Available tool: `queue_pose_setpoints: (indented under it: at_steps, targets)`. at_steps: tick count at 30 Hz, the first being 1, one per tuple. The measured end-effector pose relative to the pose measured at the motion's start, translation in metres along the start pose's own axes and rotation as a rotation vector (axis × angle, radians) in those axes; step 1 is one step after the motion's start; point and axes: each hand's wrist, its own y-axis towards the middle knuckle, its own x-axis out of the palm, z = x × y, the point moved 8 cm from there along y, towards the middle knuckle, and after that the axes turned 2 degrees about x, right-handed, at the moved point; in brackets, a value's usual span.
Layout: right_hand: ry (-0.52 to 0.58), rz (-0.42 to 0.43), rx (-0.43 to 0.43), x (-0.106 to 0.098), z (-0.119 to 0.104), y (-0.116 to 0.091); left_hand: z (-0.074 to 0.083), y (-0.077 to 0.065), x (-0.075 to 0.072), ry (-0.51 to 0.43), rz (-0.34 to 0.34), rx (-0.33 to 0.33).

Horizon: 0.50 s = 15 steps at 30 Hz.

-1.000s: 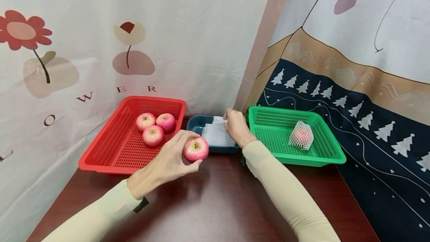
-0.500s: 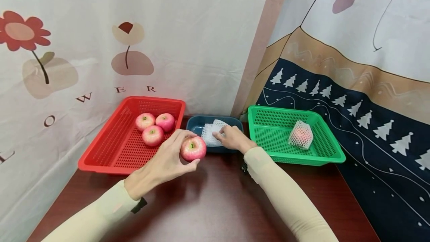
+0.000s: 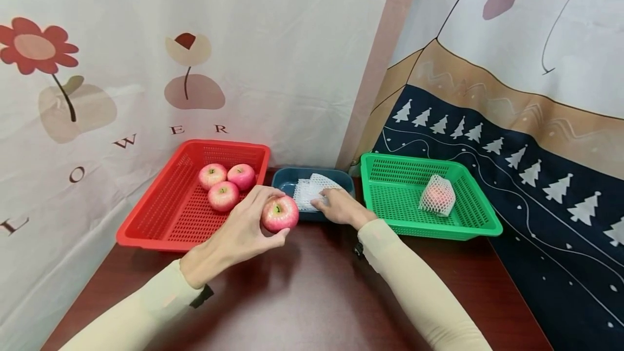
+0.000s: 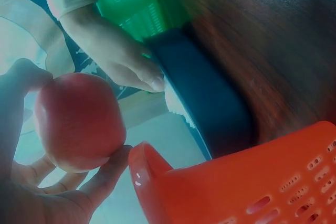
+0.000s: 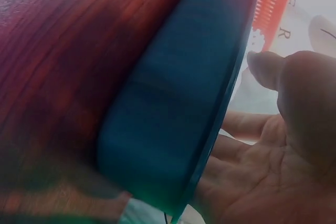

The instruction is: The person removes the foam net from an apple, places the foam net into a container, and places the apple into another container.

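Observation:
In the head view, my left hand [image 3: 239, 229] holds a red apple [image 3: 280, 213] between thumb and fingers, above the table in front of the blue tray [image 3: 283, 176]. The left wrist view shows the thumb and fingertips around the sides of this apple [image 4: 79, 124]. My right hand [image 3: 341, 206] reaches over the tray's front right rim, its fingers down at the white foam net sleeves [image 3: 306, 193] lying in it. In the right wrist view, the thumb and fingers of the right hand [image 5: 262, 150] stand apart; the tray wall partly hides the fingertips.
To the left stands a red basket [image 3: 170, 226] with three apples [image 3: 223, 196] inside. A green basket [image 3: 390, 215] on the right holds one apple in a white foam net [image 3: 437, 195]. Printed curtains [image 3: 292, 69] hang behind the brown table [image 3: 312, 297].
My right hand has let go of the raised edge of a net sleeve and come down toward the tray's front right. The net lies folded over. The left hand with the apple barely shifted.

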Motion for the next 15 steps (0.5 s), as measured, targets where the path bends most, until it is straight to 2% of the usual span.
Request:
queue_pose_setpoints:
  at_steps: [7, 15]
  targets:
    - [-0.006, 0.069, -0.052, -0.005, -0.002, -0.005, -0.001, 0.001, -0.003, 0.031, 0.014, 0.008]
    - [-0.022, 0.15, -0.083, -0.016, -0.007, -0.02, -0.002, 0.002, -0.005, 0.04, 0.011, 0.006]
